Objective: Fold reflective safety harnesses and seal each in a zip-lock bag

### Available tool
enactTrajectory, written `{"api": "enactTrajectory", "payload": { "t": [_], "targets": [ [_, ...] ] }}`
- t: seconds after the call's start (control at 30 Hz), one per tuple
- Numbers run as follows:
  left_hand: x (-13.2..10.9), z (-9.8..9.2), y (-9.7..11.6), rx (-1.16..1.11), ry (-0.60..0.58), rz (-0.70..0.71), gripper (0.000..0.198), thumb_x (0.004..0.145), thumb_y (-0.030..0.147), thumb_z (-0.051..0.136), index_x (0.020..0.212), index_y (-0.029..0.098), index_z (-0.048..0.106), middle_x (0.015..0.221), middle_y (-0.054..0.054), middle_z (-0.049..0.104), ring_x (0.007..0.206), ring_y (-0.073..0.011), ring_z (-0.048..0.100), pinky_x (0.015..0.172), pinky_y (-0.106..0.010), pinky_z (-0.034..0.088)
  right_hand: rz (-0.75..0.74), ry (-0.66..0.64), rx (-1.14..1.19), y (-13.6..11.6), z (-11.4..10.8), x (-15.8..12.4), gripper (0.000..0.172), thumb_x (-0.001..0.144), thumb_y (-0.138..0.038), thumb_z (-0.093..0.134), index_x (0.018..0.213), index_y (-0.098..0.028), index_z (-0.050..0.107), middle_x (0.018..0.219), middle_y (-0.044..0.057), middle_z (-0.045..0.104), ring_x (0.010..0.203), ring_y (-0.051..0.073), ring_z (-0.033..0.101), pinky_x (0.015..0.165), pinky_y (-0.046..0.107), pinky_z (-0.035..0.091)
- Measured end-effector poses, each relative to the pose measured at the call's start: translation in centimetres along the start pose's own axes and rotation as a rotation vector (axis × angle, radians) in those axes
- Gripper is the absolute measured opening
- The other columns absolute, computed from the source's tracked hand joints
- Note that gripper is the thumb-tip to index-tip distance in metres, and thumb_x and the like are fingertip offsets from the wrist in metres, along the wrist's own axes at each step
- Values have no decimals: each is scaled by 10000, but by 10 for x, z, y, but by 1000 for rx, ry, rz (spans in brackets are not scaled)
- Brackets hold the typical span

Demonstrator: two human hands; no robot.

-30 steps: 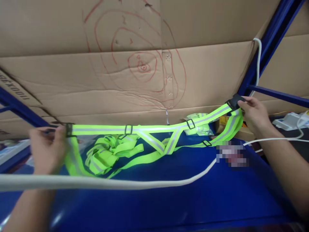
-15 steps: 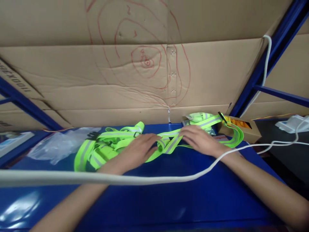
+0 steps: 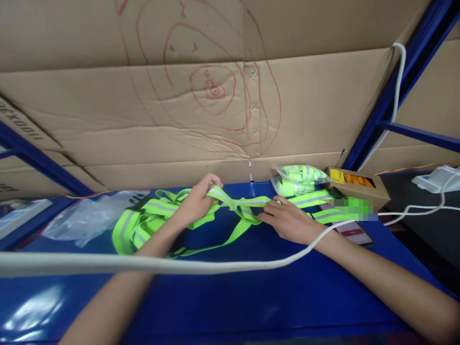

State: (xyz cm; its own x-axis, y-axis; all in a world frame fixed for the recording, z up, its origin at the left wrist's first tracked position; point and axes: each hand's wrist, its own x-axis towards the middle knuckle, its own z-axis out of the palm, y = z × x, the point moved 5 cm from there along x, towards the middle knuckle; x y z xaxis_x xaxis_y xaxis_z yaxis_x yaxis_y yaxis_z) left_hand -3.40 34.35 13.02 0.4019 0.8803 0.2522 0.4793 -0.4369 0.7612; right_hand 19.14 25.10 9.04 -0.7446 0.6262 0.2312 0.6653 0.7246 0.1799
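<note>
A tangle of neon-green reflective straps (image 3: 127, 229) with silver stripes and black buckles lies on the blue shelf (image 3: 230, 297). My left hand (image 3: 198, 201), left of centre, is closed on one reflective strap (image 3: 222, 194). That strap runs across to my right hand (image 3: 285, 219), whose fingers pinch it from the other side. Between the hands the strap crosses over itself like a loose knot. A thin loop hangs below it onto the shelf. More strap stretches from my right hand toward the box on the right.
A clear bag of folded green straps (image 3: 300, 179) sits beside a small cardboard box (image 3: 359, 184). Crumpled clear plastic (image 3: 81, 218) lies at left. A white cable (image 3: 230, 266) crosses in front of my forearms. Marked cardboard (image 3: 305, 105) stands behind, between blue posts.
My left hand has lifted and moved left and back, drawing the strap taut. The strap end at right has dropped from over the bag, uncovering it. My right hand has shifted slightly down.
</note>
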Motion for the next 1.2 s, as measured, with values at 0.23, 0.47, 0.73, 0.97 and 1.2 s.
{"api": "enactTrajectory", "payload": {
  "t": [0.23, 0.47, 0.73, 0.97, 1.2],
  "targets": [
    [2, 3, -21, -553, 29, -330, 249, 727, 224, 590, 971, 183, 562, 755, -35, 642, 599, -150, 603, 571, -245, 489, 46, -69, 53, -2, -8, -7, 252, 921, -144, 570, 1144, -162, 687, 958, 113, 701, 962, 275, 611, 955, 446, 310],
    [-15, 20, 13, -815, -70, -324, 283, 786, 300, 674, 1034, 216, 565, 863, -62, 717, 665, -181, 663, 560, -241, 503, 199, -35, 435, -10, -6, 9, 465, 1069, -508, 398, 1338, -209, 632, 1152, 116, 750, 987, 280, 670, 909, 417, 389],
    [-15, -4, -9, -415, 103, -163, 258, 910, 415, 588, 1088, 231, 620, 918, -18, 666, 685, -135, 594, 585, -214, 461, 322, -42, 1348, 8, -23, 4, 367, 986, -518, 570, 940, -171, 680, 728, 2, 699, 711, 170, 667, 671, 259, 471],
    [-16, -23, -24, 121, -201, -22, 563, 760, 434, 776, 1276, 260, 635, 1281, -62, 675, 1109, -272, 645, 937, -355, 531, 377, 261, 1191, 43, -45, -2, 339, 955, -501, 618, 1125, -212, 672, 1054, 39, 709, 921, 191, 667, 784, 293, 511],
    [-37, -43, -43, 295, -497, 34, 767, 875, 468, 651, 1562, 337, 336, 1636, -48, 375, 1480, -288, 399, 1210, -435, 356, 325, 195, 323, 74, -40, -44, 324, 1044, -406, 469, 1165, -227, 710, 1176, 100, 717, 1106, 280, 652, 995, 453, 453]
  ]
}}
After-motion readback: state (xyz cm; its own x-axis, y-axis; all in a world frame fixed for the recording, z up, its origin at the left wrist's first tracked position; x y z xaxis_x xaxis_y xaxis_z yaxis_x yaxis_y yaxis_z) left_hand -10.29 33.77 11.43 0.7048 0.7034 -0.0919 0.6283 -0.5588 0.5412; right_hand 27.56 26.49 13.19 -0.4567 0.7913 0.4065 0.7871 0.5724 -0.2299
